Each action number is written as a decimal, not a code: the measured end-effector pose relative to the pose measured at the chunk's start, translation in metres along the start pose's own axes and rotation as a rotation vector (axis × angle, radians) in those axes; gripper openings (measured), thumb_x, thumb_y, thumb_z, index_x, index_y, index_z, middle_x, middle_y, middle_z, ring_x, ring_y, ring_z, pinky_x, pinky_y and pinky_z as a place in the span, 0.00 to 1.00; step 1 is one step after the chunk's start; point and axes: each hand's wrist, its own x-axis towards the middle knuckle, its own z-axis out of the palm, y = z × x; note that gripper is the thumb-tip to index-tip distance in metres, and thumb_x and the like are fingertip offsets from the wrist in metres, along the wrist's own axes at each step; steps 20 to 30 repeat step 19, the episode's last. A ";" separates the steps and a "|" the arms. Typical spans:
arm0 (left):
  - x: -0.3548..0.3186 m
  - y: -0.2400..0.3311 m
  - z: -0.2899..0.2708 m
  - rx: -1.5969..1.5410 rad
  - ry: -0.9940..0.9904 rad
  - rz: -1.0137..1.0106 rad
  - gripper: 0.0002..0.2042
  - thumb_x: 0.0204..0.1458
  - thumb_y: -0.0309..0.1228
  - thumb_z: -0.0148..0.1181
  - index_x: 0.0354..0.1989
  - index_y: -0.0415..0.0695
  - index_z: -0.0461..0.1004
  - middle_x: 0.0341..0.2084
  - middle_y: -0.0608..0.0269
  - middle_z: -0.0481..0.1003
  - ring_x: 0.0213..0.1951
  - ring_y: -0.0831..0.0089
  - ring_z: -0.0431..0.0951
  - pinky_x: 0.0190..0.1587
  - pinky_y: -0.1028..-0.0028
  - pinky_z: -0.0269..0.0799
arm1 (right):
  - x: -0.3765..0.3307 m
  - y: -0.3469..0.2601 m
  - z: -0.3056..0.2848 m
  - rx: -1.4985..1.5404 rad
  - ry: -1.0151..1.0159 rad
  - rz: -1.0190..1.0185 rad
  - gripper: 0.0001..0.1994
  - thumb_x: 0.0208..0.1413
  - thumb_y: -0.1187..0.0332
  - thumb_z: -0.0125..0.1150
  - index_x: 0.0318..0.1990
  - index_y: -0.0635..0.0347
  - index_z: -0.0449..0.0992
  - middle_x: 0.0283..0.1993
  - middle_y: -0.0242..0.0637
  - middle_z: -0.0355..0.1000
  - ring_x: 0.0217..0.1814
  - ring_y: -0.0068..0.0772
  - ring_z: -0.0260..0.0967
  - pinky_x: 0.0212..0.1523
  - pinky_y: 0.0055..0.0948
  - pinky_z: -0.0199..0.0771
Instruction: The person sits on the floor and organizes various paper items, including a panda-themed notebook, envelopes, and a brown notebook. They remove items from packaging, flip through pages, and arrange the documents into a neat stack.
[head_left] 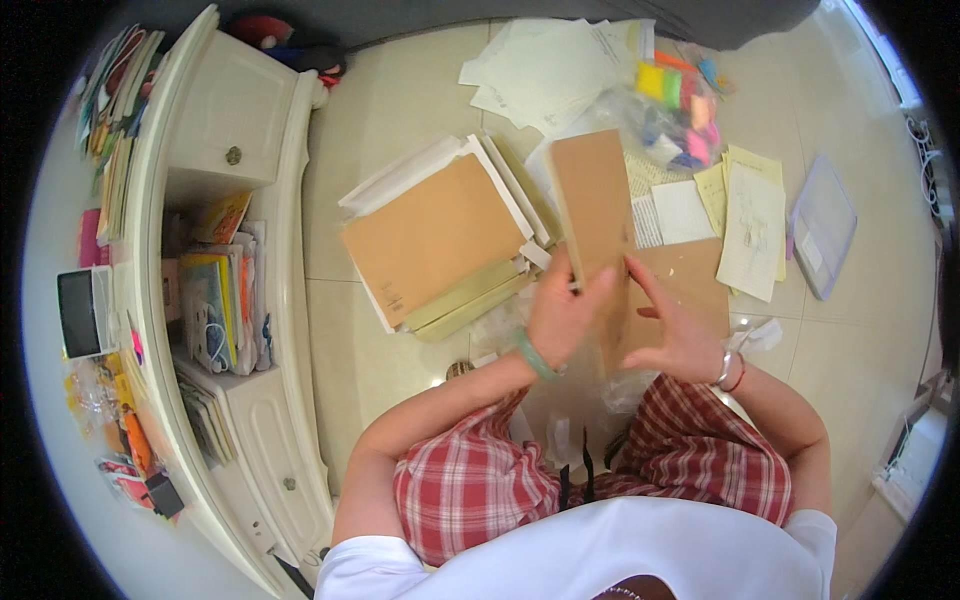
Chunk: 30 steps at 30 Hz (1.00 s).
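My left hand (562, 318), with a green bangle at the wrist, is closed round the left edge of a kraft-brown notebook or board (592, 190) tilted up in front of me. My right hand (682, 338), wearing a silver bracelet and a red string, has its thumb and fingers spread. Its index fingertip meets the brown piece's right edge. Beneath lies another flat brown cover (688, 285) on the floor. To the left is a stack of brown-covered notebooks (435, 235) with white and yellowish page edges.
Loose white papers (560, 70) lie at the far side, near a clear bag of colourful soft blocks (675, 110). Handwritten yellowish sheets (752, 220) and a translucent plastic case (825, 228) are at right. A cream cabinet (235, 110) with books stands at left.
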 end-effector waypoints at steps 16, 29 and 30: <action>-0.012 0.080 -0.151 -0.424 0.276 -0.083 0.31 0.57 0.39 0.55 0.67 0.46 0.50 0.64 0.65 0.56 0.65 0.69 0.54 0.64 0.68 0.52 | 0.069 -0.089 -0.027 0.772 0.006 -0.001 0.29 0.53 0.77 0.52 0.64 0.61 0.56 0.59 0.33 0.64 0.60 0.25 0.62 0.55 0.26 0.65; -0.023 0.086 -0.164 -0.572 0.026 -0.068 0.40 0.54 0.40 0.60 0.70 0.45 0.42 0.67 0.64 0.50 0.67 0.64 0.50 0.66 0.64 0.48 | 0.085 -0.111 -0.018 0.667 -0.094 0.067 0.33 0.52 0.77 0.55 0.67 0.59 0.52 0.64 0.33 0.60 0.65 0.27 0.59 0.63 0.30 0.58; -0.023 0.086 -0.164 -0.572 0.026 -0.068 0.40 0.54 0.40 0.60 0.70 0.45 0.42 0.67 0.64 0.50 0.67 0.64 0.50 0.66 0.64 0.48 | 0.085 -0.111 -0.018 0.667 -0.094 0.067 0.33 0.52 0.77 0.55 0.67 0.59 0.52 0.64 0.33 0.60 0.65 0.27 0.59 0.63 0.30 0.58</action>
